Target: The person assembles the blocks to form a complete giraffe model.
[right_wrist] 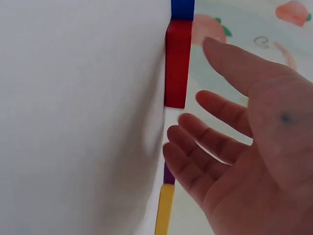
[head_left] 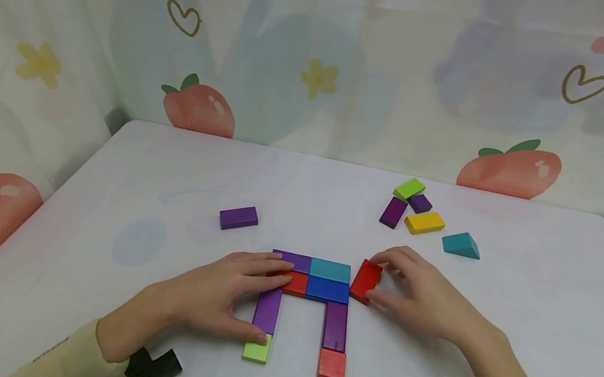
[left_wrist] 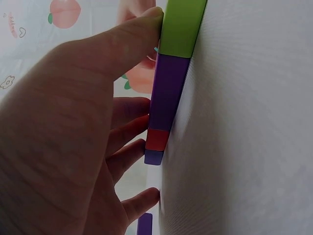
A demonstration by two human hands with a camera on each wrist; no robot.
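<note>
Flat coloured blocks form a two-legged figure: a purple block (head_left: 295, 261) and teal block (head_left: 330, 270) on top, a red block (head_left: 295, 284) and blue block (head_left: 328, 289) below. A purple block (head_left: 267, 310) and green block (head_left: 256, 350) make the left leg; a dark purple block (head_left: 335, 327) and light red block (head_left: 332, 365) make the right. My left hand (head_left: 226, 290) lies along the left side, fingertips on the upper blocks, thumb at the green one. Beside the blue block, another red block (head_left: 365, 282) lies slanted, with my right hand (head_left: 411, 289) around its right side, fingers loosely spread.
A single purple block (head_left: 239, 218) lies behind the figure to the left. At the back right are a green block (head_left: 409, 188), two purple blocks, a yellow block (head_left: 424, 223) and a teal triangular block (head_left: 461, 244). A patterned curtain (head_left: 361, 57) borders the white table (head_left: 133, 320).
</note>
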